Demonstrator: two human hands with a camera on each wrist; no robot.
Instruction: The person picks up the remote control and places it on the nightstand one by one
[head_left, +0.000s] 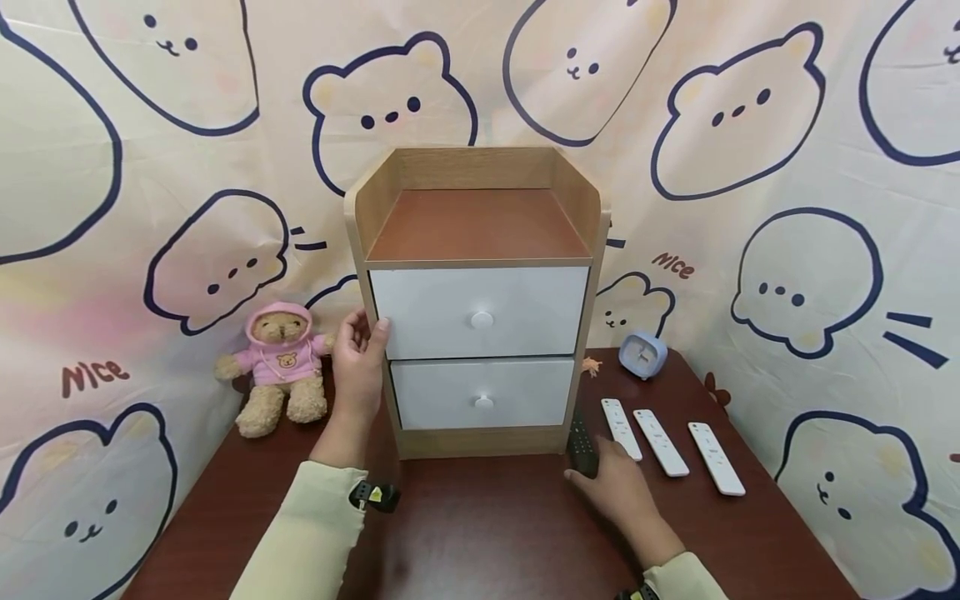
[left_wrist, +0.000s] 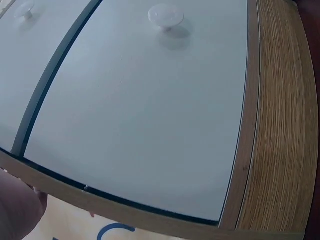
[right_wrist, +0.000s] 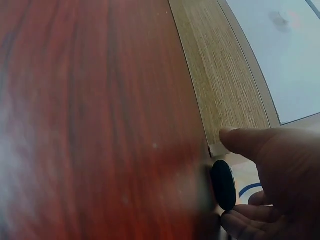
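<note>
A wooden cabinet (head_left: pixel 450 312) is standing in the middle of the red-brown surface (head_left: pixel 487 533). It is showing two white drawers, a top drawer (head_left: pixel 423 296) and a bottom drawer (head_left: pixel 435 396), both pushed in and each wearing a round white knob. The left hand (head_left: pixel 356 367) is touching the cabinet's left side. Its thumb is resting at the front edge, and its fingers are lying on the outside, loose and a little bent. The right hand (head_left: pixel 618 483) is resting low, near the cabinet's right front corner. A black remote (head_left: pixel 580 442) is lying there, just beside the cabinet. The right hand is opening wide, with its thumb sitting apart from the remote and its fingertips seeming to touch the remote's other side. Three white remotes (head_left: pixel 661 443) are lying in a row to the right. A pale blue thing (head_left: pixel 642 356) with round corners is standing behind them. A teddy bear (head_left: pixel 281 367) in a pink hoodie is sitting to the left of the left hand. Behind everything, a cloth (head_left: pixel 525 100) with big bear drawings is hanging.
</note>
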